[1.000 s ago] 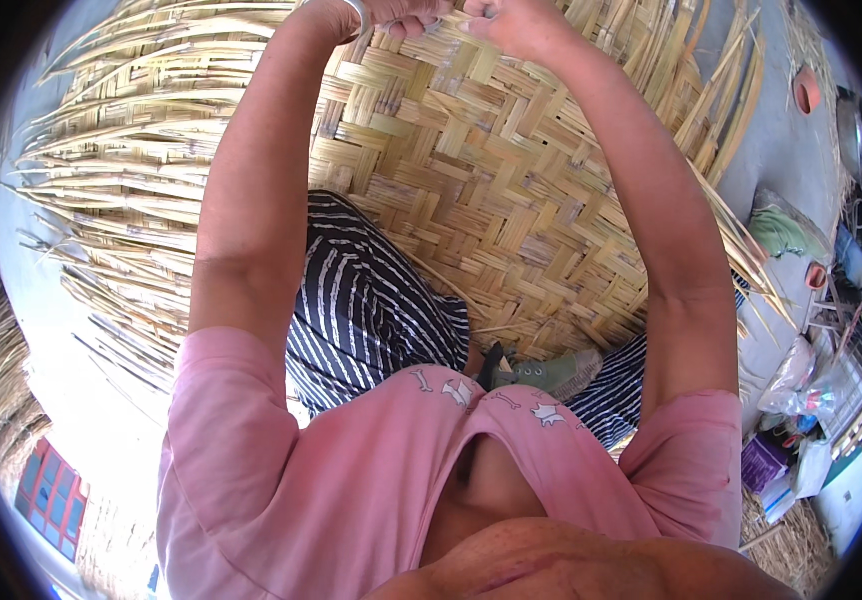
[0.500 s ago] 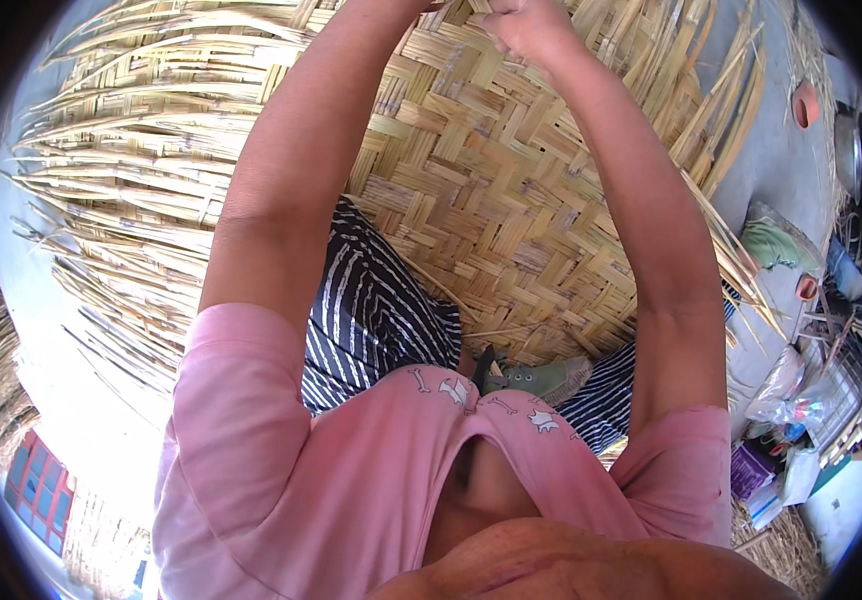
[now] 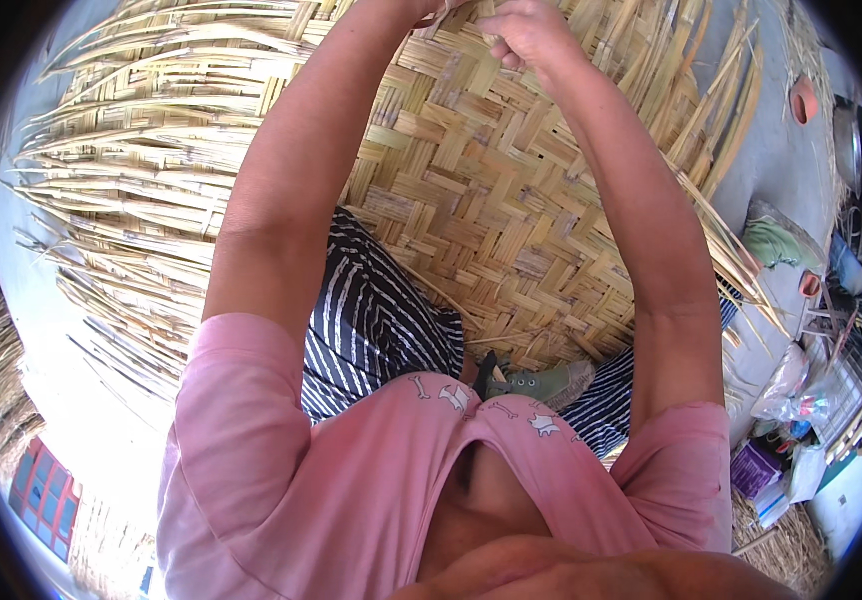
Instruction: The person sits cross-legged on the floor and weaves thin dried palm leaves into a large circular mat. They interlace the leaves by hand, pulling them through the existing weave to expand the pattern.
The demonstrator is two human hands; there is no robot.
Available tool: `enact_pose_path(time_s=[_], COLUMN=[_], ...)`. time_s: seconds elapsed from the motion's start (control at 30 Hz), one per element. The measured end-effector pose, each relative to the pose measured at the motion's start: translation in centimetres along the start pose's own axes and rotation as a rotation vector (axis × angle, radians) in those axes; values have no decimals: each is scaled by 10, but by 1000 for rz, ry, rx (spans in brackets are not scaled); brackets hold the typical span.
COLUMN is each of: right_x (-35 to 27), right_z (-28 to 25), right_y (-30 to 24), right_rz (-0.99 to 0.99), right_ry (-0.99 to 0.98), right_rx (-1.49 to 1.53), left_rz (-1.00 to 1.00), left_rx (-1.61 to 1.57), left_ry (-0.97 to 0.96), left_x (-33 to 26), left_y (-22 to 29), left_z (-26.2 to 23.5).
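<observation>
A large woven mat of pale split bamboo strips (image 3: 471,210) spreads before me in a slanting weave, with loose strip ends fanning out on both sides. My left hand (image 3: 419,8) is at the mat's far part, cut off by the upper edge of the picture, so its fingers are hidden. A thin pale bangle (image 3: 439,14) shows at its wrist. Close beside it on the right, my right hand (image 3: 535,32) is over the weave with its fingers curled in. Whatever these fingers may hold is too small or hidden to make out.
My striped dark trousers (image 3: 376,320) and a green canvas shoe (image 3: 541,383) are against the mat's near edge. Right of it lie a clay pot (image 3: 803,100), a green cloth (image 3: 776,243), plastic bags (image 3: 786,385) and a purple box (image 3: 753,470). A red-framed window (image 3: 44,495) shows lower left.
My right hand has shifted slightly down, its fingers more apart from my left hand. A bangle at the left wrist has come into sight. The mat lies much the same.
</observation>
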State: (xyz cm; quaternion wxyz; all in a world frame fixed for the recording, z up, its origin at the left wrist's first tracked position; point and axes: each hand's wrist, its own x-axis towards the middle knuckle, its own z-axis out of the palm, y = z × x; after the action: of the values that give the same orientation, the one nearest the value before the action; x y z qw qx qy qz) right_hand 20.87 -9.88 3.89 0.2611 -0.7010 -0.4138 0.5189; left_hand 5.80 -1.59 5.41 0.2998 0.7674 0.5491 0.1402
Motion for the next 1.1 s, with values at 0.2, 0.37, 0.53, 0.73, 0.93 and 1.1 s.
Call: enact_pose_path(time_s=[0.2,0.37,0.53,0.73,0.93,1.1], right_x=[2,-4,-35,-11,-26,-33], right_z=[2,0,8,2,6,9], right_y=[8,4,-24,25,9,-9], right_rz=[6,-56,-319,-501,-474,-492], right_ry=[-2,12,69,127,142,158], right_rx=[85,-128,-653,-110,-396,-603], left_rz=[236,-26,-82,75,103,42], left_rx=[61,-178,-437,-167,-168,-328], left_ry=[-152,-364,-319,-180,-158,-179], left_x=[5,12,-2,-17,-16,-13], left_y=[-32,-30,-36,-10,-22,-32], left_z=[0,-9,-13,-20,-13,-6])
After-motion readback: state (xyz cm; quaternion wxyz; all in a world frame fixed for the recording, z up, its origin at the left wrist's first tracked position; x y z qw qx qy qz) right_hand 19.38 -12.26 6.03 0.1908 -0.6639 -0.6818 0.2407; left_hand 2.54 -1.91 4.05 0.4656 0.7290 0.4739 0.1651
